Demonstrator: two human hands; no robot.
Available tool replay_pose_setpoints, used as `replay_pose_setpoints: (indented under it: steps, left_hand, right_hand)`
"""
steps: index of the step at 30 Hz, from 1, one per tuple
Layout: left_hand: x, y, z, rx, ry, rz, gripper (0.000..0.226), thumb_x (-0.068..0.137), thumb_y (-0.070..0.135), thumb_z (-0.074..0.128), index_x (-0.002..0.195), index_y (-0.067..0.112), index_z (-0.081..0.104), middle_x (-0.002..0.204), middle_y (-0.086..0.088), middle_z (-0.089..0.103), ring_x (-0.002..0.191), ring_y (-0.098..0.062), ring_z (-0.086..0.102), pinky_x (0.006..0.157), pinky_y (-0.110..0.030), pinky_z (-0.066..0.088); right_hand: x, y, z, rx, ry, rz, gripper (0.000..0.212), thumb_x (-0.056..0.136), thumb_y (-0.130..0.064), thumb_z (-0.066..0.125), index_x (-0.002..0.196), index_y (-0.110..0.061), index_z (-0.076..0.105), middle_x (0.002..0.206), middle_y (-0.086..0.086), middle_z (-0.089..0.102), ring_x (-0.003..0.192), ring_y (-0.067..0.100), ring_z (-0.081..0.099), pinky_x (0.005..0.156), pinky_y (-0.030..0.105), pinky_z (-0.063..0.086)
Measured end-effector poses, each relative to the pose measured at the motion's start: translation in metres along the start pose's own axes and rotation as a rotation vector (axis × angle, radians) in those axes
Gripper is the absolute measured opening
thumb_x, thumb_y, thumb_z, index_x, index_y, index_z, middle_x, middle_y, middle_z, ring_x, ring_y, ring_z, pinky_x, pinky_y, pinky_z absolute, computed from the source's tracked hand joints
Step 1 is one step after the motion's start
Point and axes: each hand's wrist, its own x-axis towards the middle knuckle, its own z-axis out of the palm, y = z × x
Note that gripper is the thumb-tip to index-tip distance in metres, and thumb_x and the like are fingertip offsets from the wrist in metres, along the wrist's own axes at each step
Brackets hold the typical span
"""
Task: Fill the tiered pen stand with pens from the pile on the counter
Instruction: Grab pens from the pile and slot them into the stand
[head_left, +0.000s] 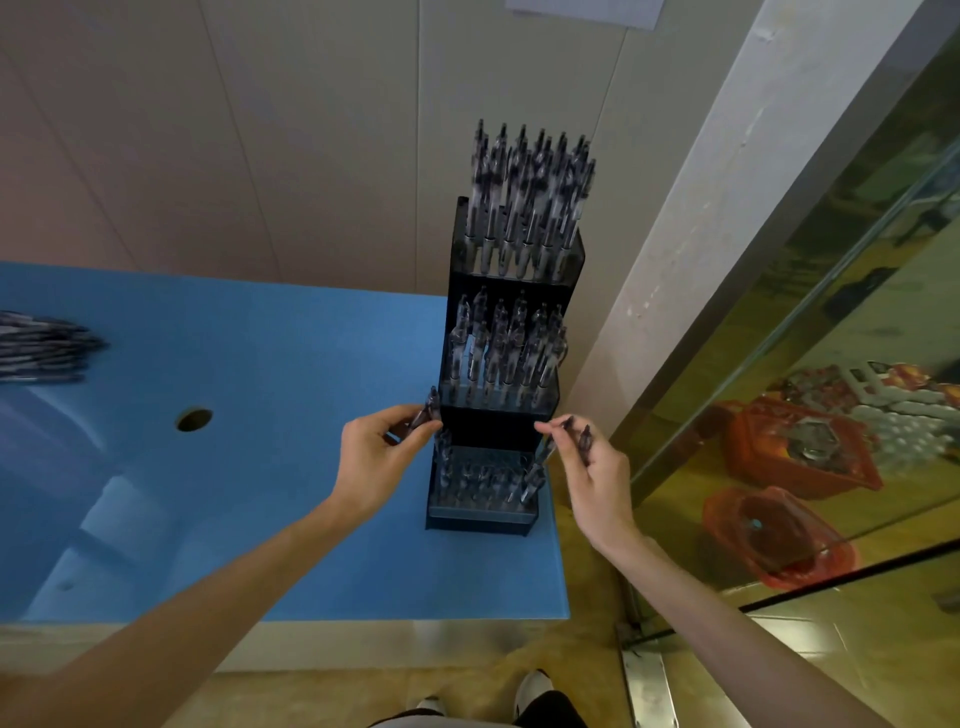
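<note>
A black tiered pen stand rises at the right end of the blue counter. Its top tier and middle tier are packed with clear black-ink pens. The bottom tier holds several pens, mostly along its left and right sides. My left hand grips a few pens at the stand's left edge, just above the bottom tier. My right hand pinches pens at the stand's right edge, one slanting down into the bottom tier. The pen pile lies at the far left.
A round hole is cut in the counter left of my hands. A panelled wall stands behind the stand, a pale pillar to its right. Through glass at the right, red baskets sit on a lower floor. My shoes show below the counter's front edge.
</note>
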Motion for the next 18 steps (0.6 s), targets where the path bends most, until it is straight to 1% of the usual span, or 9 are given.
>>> replay_pose_setpoints:
  steps: [2, 4, 7, 9, 11, 12, 14, 16, 18]
  left_hand:
    - [-0.001, -0.003, 0.002, 0.012, -0.008, 0.004, 0.005, 0.091, 0.026, 0.076, 0.092, 0.022, 0.08, 0.063, 0.014, 0.061, 0.053, -0.005, 0.042, 0.051, -0.02, 0.037]
    - [-0.001, -0.005, 0.004, 0.026, -0.012, 0.004, 0.005, 0.092, 0.026, 0.075, 0.091, 0.022, 0.08, 0.062, 0.015, 0.06, 0.052, -0.006, 0.043, 0.051, -0.02, 0.036]
    - [0.0, -0.012, 0.005, 0.011, -0.009, -0.025, 0.006, 0.092, 0.029, 0.075, 0.093, 0.025, 0.08, 0.068, 0.009, 0.067, 0.056, -0.012, 0.052, 0.053, -0.033, 0.046]
    - [0.001, -0.016, 0.005, 0.003, -0.02, -0.032, 0.01, 0.092, 0.032, 0.074, 0.096, 0.025, 0.08, 0.072, 0.001, 0.071, 0.063, -0.028, 0.06, 0.059, -0.045, 0.054]
    - [0.002, -0.017, 0.007, 0.011, -0.029, -0.013, 0.012, 0.093, 0.034, 0.074, 0.096, 0.024, 0.079, 0.072, 0.0, 0.07, 0.064, -0.032, 0.06, 0.06, -0.048, 0.055]
    - [0.002, -0.017, 0.007, 0.022, -0.035, 0.002, 0.011, 0.093, 0.032, 0.074, 0.096, 0.023, 0.079, 0.07, 0.003, 0.069, 0.06, -0.026, 0.059, 0.058, -0.044, 0.055]
    - [0.003, -0.014, 0.008, 0.061, -0.046, 0.053, 0.01, 0.092, 0.028, 0.075, 0.095, 0.019, 0.079, 0.064, 0.016, 0.064, 0.052, -0.01, 0.052, 0.052, -0.028, 0.046]
    - [0.004, -0.011, 0.007, 0.112, -0.051, 0.104, 0.011, 0.091, 0.026, 0.076, 0.095, 0.016, 0.079, 0.062, 0.023, 0.06, 0.05, -0.005, 0.049, 0.052, -0.015, 0.038]
    - [0.006, -0.011, 0.006, 0.143, -0.046, 0.114, 0.011, 0.091, 0.025, 0.077, 0.095, 0.016, 0.079, 0.062, 0.025, 0.061, 0.052, -0.002, 0.052, 0.053, -0.01, 0.036]
  right_hand:
    - [-0.002, 0.006, 0.003, -0.084, -0.053, -0.038, 0.037, 0.106, -0.044, 0.043, 0.124, -0.022, 0.067, 0.057, -0.012, 0.048, 0.041, 0.009, 0.033, 0.045, 0.02, 0.023]
    - [-0.003, 0.01, 0.005, -0.087, -0.073, -0.037, 0.037, 0.107, -0.044, 0.042, 0.125, -0.023, 0.065, 0.058, -0.012, 0.051, 0.041, 0.01, 0.036, 0.045, 0.02, 0.025]
    - [-0.002, 0.012, 0.006, -0.081, -0.119, -0.047, 0.036, 0.106, -0.053, 0.04, 0.123, -0.03, 0.063, 0.071, -0.001, 0.066, 0.046, 0.013, 0.046, 0.044, 0.036, 0.039]
    - [-0.001, 0.011, 0.005, -0.063, -0.166, -0.023, 0.036, 0.105, -0.056, 0.041, 0.121, -0.032, 0.063, 0.083, 0.001, 0.071, 0.057, 0.016, 0.058, 0.056, 0.046, 0.05]
    - [0.0, 0.008, 0.005, -0.075, -0.216, -0.009, 0.035, 0.104, -0.053, 0.044, 0.12, -0.03, 0.065, 0.092, -0.004, 0.073, 0.075, 0.013, 0.067, 0.069, 0.044, 0.055]
    - [0.001, 0.007, 0.005, -0.081, -0.247, 0.008, 0.032, 0.105, -0.048, 0.046, 0.119, -0.028, 0.066, 0.095, -0.008, 0.074, 0.085, 0.012, 0.069, 0.076, 0.042, 0.056]
    - [0.003, 0.008, 0.004, -0.064, -0.274, 0.089, 0.025, 0.106, -0.037, 0.049, 0.115, -0.026, 0.069, 0.098, -0.012, 0.074, 0.096, 0.009, 0.069, 0.087, 0.039, 0.055]
    - [0.006, 0.01, 0.002, -0.054, -0.263, 0.156, 0.022, 0.106, -0.03, 0.05, 0.11, -0.027, 0.072, 0.095, -0.013, 0.074, 0.094, 0.01, 0.069, 0.09, 0.041, 0.055]
    - [0.007, 0.008, 0.0, -0.065, -0.268, 0.163, 0.022, 0.105, -0.026, 0.052, 0.107, -0.025, 0.074, 0.094, -0.014, 0.075, 0.092, 0.01, 0.07, 0.09, 0.039, 0.055]
